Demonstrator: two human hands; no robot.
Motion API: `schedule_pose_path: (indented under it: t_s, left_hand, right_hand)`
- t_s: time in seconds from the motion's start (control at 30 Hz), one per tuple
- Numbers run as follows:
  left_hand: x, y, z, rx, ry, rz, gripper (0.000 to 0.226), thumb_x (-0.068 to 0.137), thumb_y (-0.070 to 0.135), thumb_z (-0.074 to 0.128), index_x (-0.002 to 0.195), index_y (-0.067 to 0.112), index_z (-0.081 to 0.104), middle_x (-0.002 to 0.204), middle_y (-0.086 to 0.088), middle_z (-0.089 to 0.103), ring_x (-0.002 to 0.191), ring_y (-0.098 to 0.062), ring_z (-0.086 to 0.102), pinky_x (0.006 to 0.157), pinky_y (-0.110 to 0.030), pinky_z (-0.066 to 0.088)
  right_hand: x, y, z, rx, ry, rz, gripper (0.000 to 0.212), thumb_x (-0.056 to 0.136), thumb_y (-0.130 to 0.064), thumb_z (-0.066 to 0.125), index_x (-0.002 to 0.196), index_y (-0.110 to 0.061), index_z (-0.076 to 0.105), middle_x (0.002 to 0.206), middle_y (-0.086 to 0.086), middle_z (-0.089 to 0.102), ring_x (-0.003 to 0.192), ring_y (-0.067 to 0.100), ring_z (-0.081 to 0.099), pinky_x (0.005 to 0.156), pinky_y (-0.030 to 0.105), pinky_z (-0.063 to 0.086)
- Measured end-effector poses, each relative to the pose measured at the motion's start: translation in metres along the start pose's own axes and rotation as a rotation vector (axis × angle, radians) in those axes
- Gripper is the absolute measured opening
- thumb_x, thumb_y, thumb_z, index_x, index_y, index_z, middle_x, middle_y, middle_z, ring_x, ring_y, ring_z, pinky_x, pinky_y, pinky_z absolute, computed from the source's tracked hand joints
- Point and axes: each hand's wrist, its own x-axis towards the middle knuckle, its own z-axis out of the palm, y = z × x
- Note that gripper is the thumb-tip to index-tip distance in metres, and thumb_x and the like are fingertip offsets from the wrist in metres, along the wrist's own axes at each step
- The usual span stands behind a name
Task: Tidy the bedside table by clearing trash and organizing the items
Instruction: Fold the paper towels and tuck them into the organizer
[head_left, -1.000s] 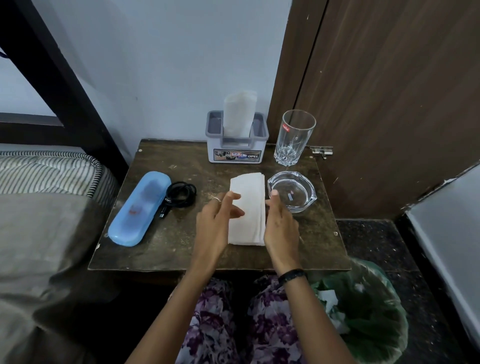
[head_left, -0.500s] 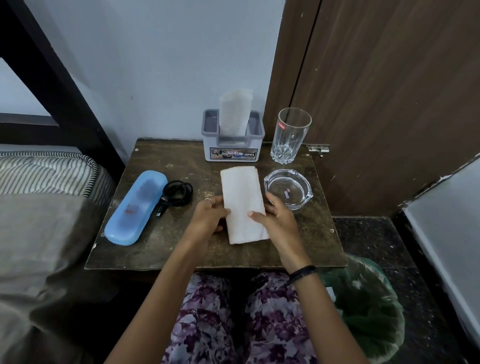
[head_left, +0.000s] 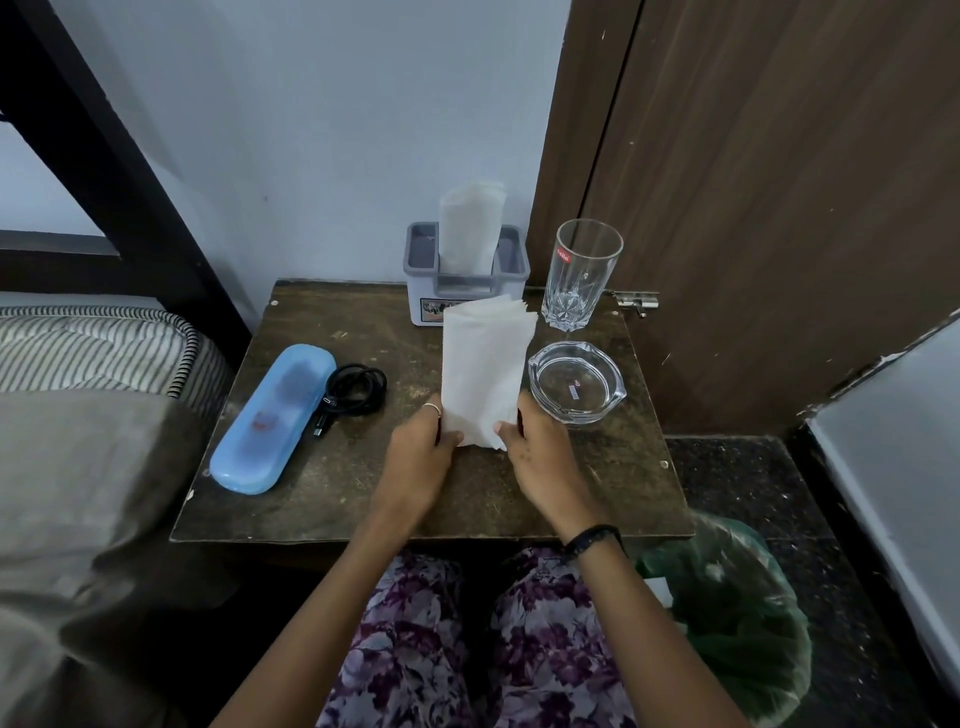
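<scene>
A folded stack of white tissues is raised upright above the brown bedside table. My left hand pinches its lower left corner and my right hand pinches its lower right corner. Behind it stands a grey tissue holder with more white tissue sticking up. On the table also lie a blue case, a coiled black cable, a glass ashtray and a tall empty drinking glass.
A bin lined with a green bag holding crumpled paper stands on the floor at the table's right front corner. A bed with a striped mattress lies to the left. A brown door is close behind the glass.
The tissue stack lay flat on the table under both hands. Both hands have gripped its near end and lifted it upright, its top edge now in front of the holder.
</scene>
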Motion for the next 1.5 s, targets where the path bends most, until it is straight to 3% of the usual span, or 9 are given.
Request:
schedule_pose_path:
  t_s: [0.2,0.3,0.47,0.63,0.83,0.97,1.1,1.33,1.5]
  left_hand:
    - [0.004,0.0,0.002,0.055,0.053,-0.027,0.014,0.089,0.006,0.056,0.101,0.0,0.056,0.108,-0.014,0.065,0.097,-0.027,0.06,0.071,-0.027,0.04]
    - [0.013,0.006,-0.005,0.042,0.089,0.044,0.021,0.087,0.005,0.058,0.108,0.001,0.058,0.109,-0.013,0.065,0.09,-0.02,0.058,0.073,-0.028,0.044]
    - [0.052,0.035,-0.027,0.084,0.139,0.262,0.024,0.089,0.0,0.053,0.113,0.002,0.057,0.114,-0.013,0.063,0.094,-0.014,0.054,0.075,-0.023,0.042]
    - [0.115,0.062,-0.048,0.117,0.196,0.343,0.024,0.086,0.002,0.056,0.11,0.005,0.054,0.11,-0.017,0.064,0.101,-0.032,0.058,0.08,-0.033,0.046]
    - [0.156,0.058,-0.043,0.187,0.245,0.284,0.033,0.078,0.005,0.064,0.108,0.006,0.049,0.104,-0.02,0.062,0.098,-0.039,0.056,0.081,-0.045,0.048]
    - [0.167,0.048,-0.038,0.409,0.239,0.261,0.047,0.079,0.008,0.065,0.12,0.001,0.042,0.111,-0.021,0.061,0.114,-0.039,0.049,0.112,-0.053,0.021]
    - [0.166,0.046,-0.035,0.519,0.242,0.284,0.05,0.079,0.002,0.059,0.124,0.001,0.038,0.107,-0.017,0.059,0.115,-0.033,0.048,0.112,-0.062,-0.004]
    - [0.161,0.045,-0.037,0.418,0.239,0.257,0.021,0.079,0.013,0.063,0.094,0.011,0.05,0.092,-0.008,0.059,0.104,-0.032,0.055,0.11,-0.062,0.002]
    - [0.164,0.05,-0.042,0.28,0.282,0.176,0.027,0.081,0.026,0.065,0.097,0.005,0.063,0.123,-0.01,0.048,0.117,-0.027,0.045,0.109,-0.056,0.011]
  right_hand:
    - [0.002,0.002,0.004,-0.061,0.009,-0.01,0.027,0.093,-0.008,0.047,0.12,-0.007,0.052,0.116,0.011,0.063,0.109,0.029,0.057,0.086,0.044,0.05]
    - [0.013,-0.002,0.0,-0.051,0.055,-0.008,0.021,0.092,-0.011,0.049,0.112,-0.009,0.056,0.109,0.009,0.066,0.101,0.027,0.061,0.082,0.046,0.052]
    - [0.053,-0.033,-0.025,0.007,0.129,-0.094,0.025,0.092,-0.006,0.053,0.116,-0.008,0.058,0.114,0.009,0.067,0.103,0.024,0.062,0.083,0.033,0.05]
    - [0.111,-0.062,-0.049,0.019,0.196,-0.183,0.025,0.089,-0.003,0.058,0.114,-0.002,0.062,0.112,0.013,0.068,0.098,0.024,0.065,0.079,0.021,0.049]
    - [0.156,-0.061,-0.048,-0.172,0.208,-0.183,0.02,0.083,-0.01,0.065,0.103,-0.006,0.065,0.097,0.011,0.071,0.09,0.028,0.065,0.076,0.039,0.055]
    - [0.166,-0.055,-0.041,-0.314,0.166,-0.197,0.019,0.079,-0.013,0.066,0.098,-0.009,0.063,0.096,0.011,0.069,0.092,0.034,0.062,0.07,0.042,0.053]
    - [0.171,-0.053,-0.035,-0.385,0.164,-0.208,0.025,0.078,-0.016,0.067,0.101,-0.01,0.059,0.1,0.011,0.068,0.097,0.035,0.061,0.066,0.036,0.046]
    - [0.171,-0.054,-0.032,-0.57,0.094,-0.275,0.04,0.08,-0.007,0.062,0.118,-0.008,0.05,0.105,0.017,0.064,0.098,0.037,0.06,0.063,0.033,0.036]
    - [0.175,-0.061,-0.042,-0.216,0.115,-0.115,0.025,0.078,-0.018,0.063,0.103,-0.012,0.064,0.098,0.009,0.069,0.09,0.029,0.063,0.064,0.032,0.044]
